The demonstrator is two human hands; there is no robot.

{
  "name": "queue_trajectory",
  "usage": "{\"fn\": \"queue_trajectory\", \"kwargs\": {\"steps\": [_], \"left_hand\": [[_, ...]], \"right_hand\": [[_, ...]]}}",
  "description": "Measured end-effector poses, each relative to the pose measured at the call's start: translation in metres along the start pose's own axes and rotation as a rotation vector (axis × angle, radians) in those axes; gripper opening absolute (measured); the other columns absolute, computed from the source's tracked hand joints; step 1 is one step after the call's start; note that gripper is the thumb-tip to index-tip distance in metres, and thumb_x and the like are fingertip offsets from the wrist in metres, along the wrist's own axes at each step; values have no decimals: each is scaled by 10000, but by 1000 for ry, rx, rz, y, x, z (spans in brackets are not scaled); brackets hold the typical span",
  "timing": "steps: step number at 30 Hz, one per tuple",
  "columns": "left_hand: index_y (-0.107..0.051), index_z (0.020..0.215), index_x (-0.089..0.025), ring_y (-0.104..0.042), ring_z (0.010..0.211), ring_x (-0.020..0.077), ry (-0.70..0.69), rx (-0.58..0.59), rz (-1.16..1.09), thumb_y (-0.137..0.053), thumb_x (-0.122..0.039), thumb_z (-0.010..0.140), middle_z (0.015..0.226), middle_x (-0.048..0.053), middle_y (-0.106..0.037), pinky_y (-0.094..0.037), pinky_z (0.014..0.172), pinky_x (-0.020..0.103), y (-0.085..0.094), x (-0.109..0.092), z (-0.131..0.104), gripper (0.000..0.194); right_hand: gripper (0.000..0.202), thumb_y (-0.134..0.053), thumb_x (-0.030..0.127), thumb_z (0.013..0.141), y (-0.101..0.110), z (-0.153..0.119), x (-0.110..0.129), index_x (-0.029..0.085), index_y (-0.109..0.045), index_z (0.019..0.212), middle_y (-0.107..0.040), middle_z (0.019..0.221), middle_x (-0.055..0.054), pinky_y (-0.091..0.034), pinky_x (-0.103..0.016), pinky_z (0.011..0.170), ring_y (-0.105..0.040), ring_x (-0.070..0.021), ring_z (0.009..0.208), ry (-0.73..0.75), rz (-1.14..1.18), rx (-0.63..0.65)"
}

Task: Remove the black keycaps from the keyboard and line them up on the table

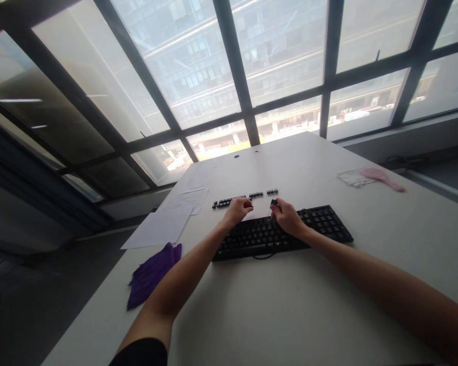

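A black keyboard (259, 235) lies on the white table, slightly slanted, with a piece of its cable showing at the front edge. Beyond it, loose black keycaps (226, 202) form rows on the tabletop. My left hand (238, 210) is over the keyboard's back edge near those keycaps, fingers pinched together; whatever may be between the fingertips is too small to name. Above the keyboard's middle, my right hand (286, 216) is closed on a small black keycap (274, 202), and a thin wire-like tool shows beside the fingers.
White paper sheets (158, 229) lie along the table's left side. Nearer, a purple cloth (152, 274) rests by the left edge. To the right are a pink hairbrush-shaped object (379, 176) and a clear plastic bag (351, 178). Large windows stand behind the table (286, 168).
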State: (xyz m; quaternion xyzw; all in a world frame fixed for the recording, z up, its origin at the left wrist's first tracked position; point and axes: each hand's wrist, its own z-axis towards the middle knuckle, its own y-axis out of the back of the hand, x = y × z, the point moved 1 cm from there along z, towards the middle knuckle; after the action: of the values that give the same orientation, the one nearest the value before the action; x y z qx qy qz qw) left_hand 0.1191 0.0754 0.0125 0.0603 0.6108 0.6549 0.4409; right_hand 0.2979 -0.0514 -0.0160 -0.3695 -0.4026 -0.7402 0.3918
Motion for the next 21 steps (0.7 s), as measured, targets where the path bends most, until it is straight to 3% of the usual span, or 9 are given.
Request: {"fn": "queue_trajectory", "kwargs": {"steps": [6,14,21], "left_hand": [[-783,840,-177,-675,796,192,-66,90,166,-703,-163,792,812,48,-750,-505,829,305,-16,9,24,95],[-790,825,-230,-568,1017,241,-164,-30,333,-732,-244,810,1003,73,-674,-501,913,355,-16,12,43,61],[-778,780,-227,-504,1031,255,-145,-84,381,-745,-261,798,1036,76,-627,-485,943,376,-15,21,51,50]], "right_hand": [[185,-484,278,923,0,0,2,219,-499,748,-656,623,-2,-383,-283,610,-593,-167,583,-4,5,9],[194,-487,287,933,0,-1,3,219,-504,752,-663,634,-1,-379,-278,615,-605,-167,597,-4,-3,25],[203,-489,298,933,0,-1,4,220,-498,745,-662,628,3,-384,-277,612,-604,-165,590,1,5,31]]}}
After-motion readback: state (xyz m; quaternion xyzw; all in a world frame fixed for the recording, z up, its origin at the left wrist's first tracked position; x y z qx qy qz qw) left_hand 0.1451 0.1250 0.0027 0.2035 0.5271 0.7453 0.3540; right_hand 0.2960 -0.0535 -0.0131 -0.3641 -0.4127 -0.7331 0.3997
